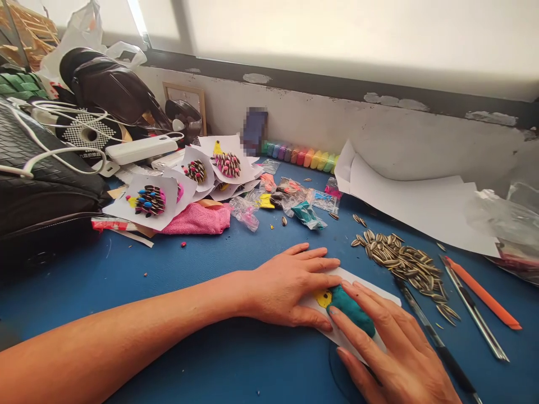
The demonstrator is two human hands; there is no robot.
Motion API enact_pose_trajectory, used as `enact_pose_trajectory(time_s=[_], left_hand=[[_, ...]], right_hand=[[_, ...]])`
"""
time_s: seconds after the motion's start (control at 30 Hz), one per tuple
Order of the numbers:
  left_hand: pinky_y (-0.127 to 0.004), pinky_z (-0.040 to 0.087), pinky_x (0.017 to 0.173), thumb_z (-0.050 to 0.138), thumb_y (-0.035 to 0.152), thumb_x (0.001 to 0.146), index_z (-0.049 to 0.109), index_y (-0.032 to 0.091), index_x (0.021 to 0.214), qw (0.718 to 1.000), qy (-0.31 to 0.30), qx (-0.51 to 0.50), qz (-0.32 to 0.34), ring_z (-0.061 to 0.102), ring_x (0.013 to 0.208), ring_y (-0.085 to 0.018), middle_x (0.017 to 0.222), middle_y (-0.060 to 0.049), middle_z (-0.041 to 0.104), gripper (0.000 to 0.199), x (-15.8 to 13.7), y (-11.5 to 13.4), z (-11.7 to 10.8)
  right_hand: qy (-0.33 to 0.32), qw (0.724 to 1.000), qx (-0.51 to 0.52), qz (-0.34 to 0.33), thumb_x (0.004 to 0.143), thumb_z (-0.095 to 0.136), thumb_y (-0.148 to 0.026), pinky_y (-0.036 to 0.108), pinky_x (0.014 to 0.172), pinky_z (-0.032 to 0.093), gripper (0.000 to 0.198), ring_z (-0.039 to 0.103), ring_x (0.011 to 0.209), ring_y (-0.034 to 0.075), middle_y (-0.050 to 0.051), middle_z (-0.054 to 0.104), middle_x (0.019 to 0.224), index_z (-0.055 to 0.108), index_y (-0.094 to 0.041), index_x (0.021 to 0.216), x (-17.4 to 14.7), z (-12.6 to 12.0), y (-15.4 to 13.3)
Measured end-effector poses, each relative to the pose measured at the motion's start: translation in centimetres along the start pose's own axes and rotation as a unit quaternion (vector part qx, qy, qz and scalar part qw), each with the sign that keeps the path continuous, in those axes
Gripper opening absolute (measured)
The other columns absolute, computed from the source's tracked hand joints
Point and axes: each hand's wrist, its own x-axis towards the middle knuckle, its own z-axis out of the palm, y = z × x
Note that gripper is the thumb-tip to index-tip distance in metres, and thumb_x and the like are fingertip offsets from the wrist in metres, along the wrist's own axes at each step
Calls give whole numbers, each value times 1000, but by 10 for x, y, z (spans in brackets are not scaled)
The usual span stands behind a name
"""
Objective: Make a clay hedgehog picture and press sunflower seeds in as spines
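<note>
My left hand lies flat with its fingers spread over the left part of a small sheet of white paper. On that sheet sits a flattened oval of teal modelling clay, with a yellow clay piece bearing a dark dot at its left end. My right hand comes in from the lower right, its fingers stretched out and apart. Its fingertips rest on or just over the teal clay, partly covering it. A pile of striped sunflower seeds lies beyond the paper, to the right.
Pens and an orange cutter-like tool lie at right. White sheets lean by the wall. Clay hedgehogs with seed spines stand on papers at left, near a pink cloth. Opened clay packets and a black bag are further back.
</note>
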Motion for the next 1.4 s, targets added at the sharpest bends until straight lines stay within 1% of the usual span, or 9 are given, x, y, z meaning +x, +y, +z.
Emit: enact_pose_trajectory(time_s=[0.23, 0.4, 0.57, 0.73, 0.87, 0.97, 1.07, 1.27, 1.4], left_hand=[[-48, 15, 123, 60, 54, 91, 44, 25, 146, 1000, 3, 3, -1, 24, 149, -29, 158, -6, 35, 64, 0, 0, 0], [-51, 14, 123, 61, 55, 90, 44, 22, 146, 1000, -5, -1, 2, 22, 150, -32, 159, -8, 33, 67, -1, 0, -1], [-50, 14, 123, 64, 54, 88, 43, 23, 147, 1000, -10, -3, 0, 22, 150, -31, 159, -9, 32, 70, 0, 0, -2], [-51, 13, 123, 65, 54, 87, 43, 18, 147, 1000, -7, -12, 0, 22, 150, -30, 158, -12, 34, 74, 0, 0, -3], [-50, 13, 123, 65, 54, 88, 43, 19, 147, 1000, -6, -14, -2, 23, 150, -30, 158, -12, 34, 73, 0, 0, -2], [-50, 13, 123, 66, 54, 87, 47, 21, 145, 1000, -6, -8, -2, 24, 149, -30, 158, -11, 34, 69, 0, 0, -3], [-50, 13, 123, 67, 54, 87, 47, 20, 145, 1000, -11, -8, -4, 24, 150, -30, 158, -11, 33, 70, 0, 0, -3], [-51, 15, 122, 66, 55, 87, 44, 22, 147, 1000, -10, -8, -4, 23, 150, -30, 158, -11, 33, 72, 0, 1, -4], [-52, 17, 122, 65, 56, 87, 46, 25, 146, 1000, -13, -9, -4, 23, 150, -31, 159, -9, 32, 69, 0, 0, -3]], right_hand=[[-23, 1000, 2, -11, 86, 65, -23, 46, 96, 51, 38, 41, 139, 33, 24, 48, 142, 66, -16, 124, 0, 1, 1], [-28, 1000, 13, -2, 86, 64, -26, 46, 96, 52, 38, 42, 139, 33, 23, 48, 144, 67, -18, 123, 2, 2, 1], [4, 999, 29, 19, 87, 63, -22, 45, 99, 50, 35, 46, 136, 32, 18, 52, 142, 66, -18, 121, 0, 0, 2], [33, 997, 26, 66, 87, 60, -15, 46, 99, 48, 30, 51, 132, 32, 19, 55, 138, 65, -16, 116, -1, -3, 6], [13, 998, 15, 54, 88, 60, -19, 46, 98, 49, 33, 48, 134, 33, 19, 52, 142, 66, -18, 120, 0, -1, 8], [-1, 999, 1, 43, 89, 60, -21, 46, 96, 50, 30, 48, 134, 33, 19, 52, 141, 68, -19, 118, 0, 1, 9], [-8, 999, -13, 31, 89, 61, -22, 47, 96, 49, 30, 48, 134, 34, 20, 53, 140, 69, -19, 117, 0, 1, 10], [5, 999, 17, 40, 88, 60, -19, 45, 98, 50, 35, 48, 135, 32, 18, 52, 143, 66, -19, 123, -2, -2, 9], [4, 1000, -2, 22, 88, 61, -22, 45, 97, 50, 30, 51, 133, 32, 17, 56, 140, 70, -20, 116, -3, -2, 11]])
